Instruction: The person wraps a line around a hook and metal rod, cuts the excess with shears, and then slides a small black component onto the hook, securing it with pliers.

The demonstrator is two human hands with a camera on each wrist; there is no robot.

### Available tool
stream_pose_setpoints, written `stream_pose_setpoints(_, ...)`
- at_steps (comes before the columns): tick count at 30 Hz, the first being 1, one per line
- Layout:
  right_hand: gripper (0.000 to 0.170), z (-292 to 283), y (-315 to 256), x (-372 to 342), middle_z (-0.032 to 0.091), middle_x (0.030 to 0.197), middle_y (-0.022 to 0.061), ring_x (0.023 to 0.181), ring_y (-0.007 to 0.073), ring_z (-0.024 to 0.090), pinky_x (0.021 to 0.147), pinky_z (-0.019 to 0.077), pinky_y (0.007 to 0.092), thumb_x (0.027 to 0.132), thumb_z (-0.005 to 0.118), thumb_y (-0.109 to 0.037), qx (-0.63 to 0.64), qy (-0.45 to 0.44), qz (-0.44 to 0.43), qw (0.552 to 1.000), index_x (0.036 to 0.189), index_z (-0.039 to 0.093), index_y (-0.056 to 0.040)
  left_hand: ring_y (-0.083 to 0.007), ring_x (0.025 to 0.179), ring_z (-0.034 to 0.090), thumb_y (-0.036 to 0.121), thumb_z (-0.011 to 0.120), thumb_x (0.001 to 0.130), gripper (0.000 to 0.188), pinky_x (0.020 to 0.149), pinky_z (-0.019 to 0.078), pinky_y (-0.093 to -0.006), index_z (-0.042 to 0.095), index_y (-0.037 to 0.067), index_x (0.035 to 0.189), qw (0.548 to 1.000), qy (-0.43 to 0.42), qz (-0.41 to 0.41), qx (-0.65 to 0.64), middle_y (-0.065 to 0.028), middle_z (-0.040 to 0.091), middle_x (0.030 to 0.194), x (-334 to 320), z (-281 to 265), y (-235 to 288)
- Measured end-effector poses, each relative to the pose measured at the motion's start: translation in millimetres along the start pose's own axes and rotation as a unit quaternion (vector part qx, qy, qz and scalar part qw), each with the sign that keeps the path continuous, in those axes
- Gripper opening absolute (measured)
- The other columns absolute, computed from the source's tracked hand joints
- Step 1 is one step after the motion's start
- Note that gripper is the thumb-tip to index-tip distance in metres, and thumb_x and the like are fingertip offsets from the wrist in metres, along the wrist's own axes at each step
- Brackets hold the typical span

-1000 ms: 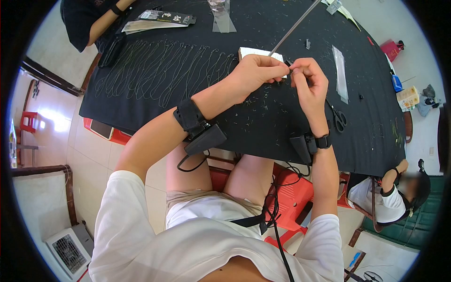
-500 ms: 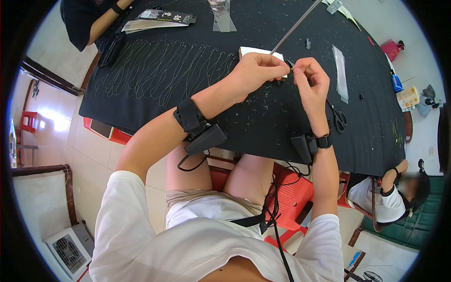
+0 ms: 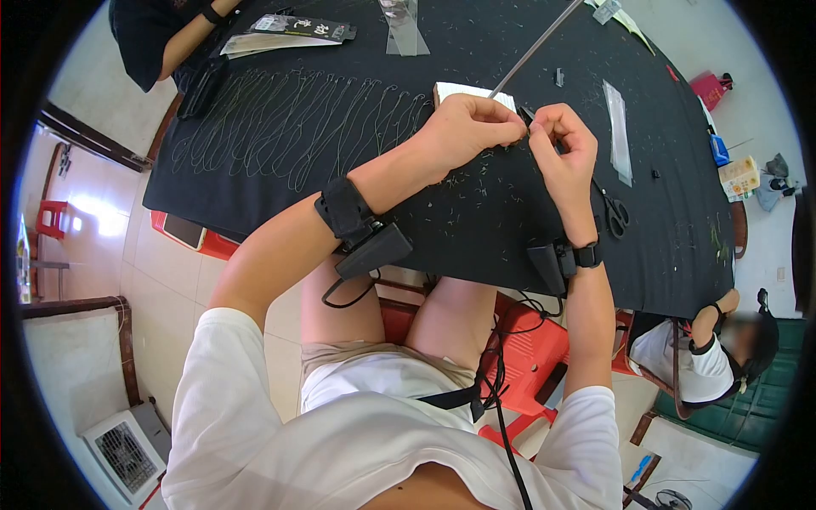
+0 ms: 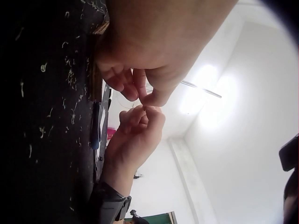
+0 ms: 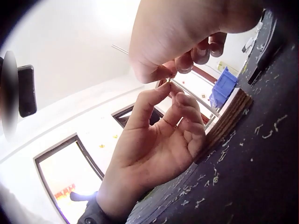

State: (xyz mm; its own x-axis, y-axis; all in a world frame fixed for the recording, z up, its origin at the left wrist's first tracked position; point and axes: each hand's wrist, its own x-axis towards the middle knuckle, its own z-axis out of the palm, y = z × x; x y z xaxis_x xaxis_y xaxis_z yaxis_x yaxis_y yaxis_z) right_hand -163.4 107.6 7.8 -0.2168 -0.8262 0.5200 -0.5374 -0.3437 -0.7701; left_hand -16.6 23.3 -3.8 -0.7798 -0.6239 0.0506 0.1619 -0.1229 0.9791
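The left hand (image 3: 467,132) pinches with thumb and forefinger beside a white-topped board (image 3: 472,90), its wrist slightly left of it. Close by on the right, the right hand (image 3: 565,153) also pinches, its fingertips nearly meeting the left ones. In the right wrist view a tiny yellowish strand (image 5: 168,80) shows between the fingertips of the left hand (image 5: 154,144) and the right hand (image 5: 187,28); most of it is hidden by fingers. A thin metal rod (image 3: 537,51) slants up from the board. Dark pointed tips (image 3: 525,114) show behind the fingers.
Many looped thin lines (image 3: 297,127) lie left on the black cloth (image 3: 408,234). Black scissors (image 3: 615,217) and a clear plastic sleeve (image 3: 617,132) are at right. Packets (image 3: 289,36) lie at back left, near another person's arm (image 3: 191,44). Small clippings are scattered about.
The fingertips of both hands have shifted very slightly; both hands stay in nearly the same place, still pinching. The dark pointed tips show more clearly between them than a second ago.
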Motion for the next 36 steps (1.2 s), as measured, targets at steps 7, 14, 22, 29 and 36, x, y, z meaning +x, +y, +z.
stream_pose_setpoints(7,0.002,2.5,5.0,-0.9,0.048,0.064,-0.0079,0.056,-0.0011,0.040,0.050,0.0291,0.0152,0.083,0.056,-0.006,0.051,0.012,0.022,0.998,0.082,0.055,-0.0059,-0.0104,0.073,0.055,0.018,0.066,0.079,0.022,0.070,0.0445,-0.0226,0.065,0.000,0.092,1.000,0.011,-0.001,-0.002,-0.0057,0.062,0.082,-1.1,1.0,2.2)
stream_pose_setpoints(14,0.002,3.9,0.1,0.6,0.048,0.061,-0.0069,0.055,-0.0006,0.041,0.050,0.0295,0.0157,0.085,0.056,-0.007,0.097,0.064,0.032,0.993,0.085,0.055,-0.0058,-0.0101,0.078,0.054,0.020,0.066,0.080,0.026,0.072,0.0429,-0.0234,0.064,-0.001,0.095,0.998,0.039,0.016,-0.041,-0.0051,0.061,0.084,-2.0,1.7,3.3)
stream_pose_setpoints(22,0.003,4.9,5.3,-0.1,0.051,0.062,-0.0077,0.055,-0.0016,0.042,0.051,0.0286,0.0154,0.084,0.058,-0.009,0.046,0.025,0.020,0.998,0.087,0.057,-0.0068,-0.0095,0.077,0.052,0.020,0.064,0.082,0.026,0.072,0.0418,-0.0232,0.063,0.000,0.099,0.996,0.061,0.011,-0.068,-0.0042,0.060,0.085,1.4,0.4,-1.2)
stream_pose_setpoints(29,0.004,4.3,4.0,0.5,0.052,0.063,-0.0076,0.055,-0.0018,0.042,0.051,0.0284,0.0154,0.084,0.058,-0.009,0.040,0.028,0.012,0.999,0.087,0.057,-0.0064,-0.0095,0.077,0.052,0.020,0.064,0.082,0.026,0.072,0.0419,-0.0234,0.063,0.000,0.099,0.996,0.057,0.015,-0.073,-0.0042,0.060,0.085,0.9,0.2,-0.6)
stream_pose_setpoints(36,0.004,4.8,4.2,0.2,0.052,0.064,-0.0072,0.056,-0.0020,0.043,0.051,0.0288,0.0148,0.084,0.059,-0.009,0.039,0.020,0.014,0.999,0.087,0.057,-0.0064,-0.0100,0.079,0.053,0.020,0.065,0.081,0.026,0.072,0.0409,-0.0238,0.064,0.001,0.098,0.996,0.052,0.013,-0.065,-0.0048,0.061,0.088,0.8,-0.1,-0.8)
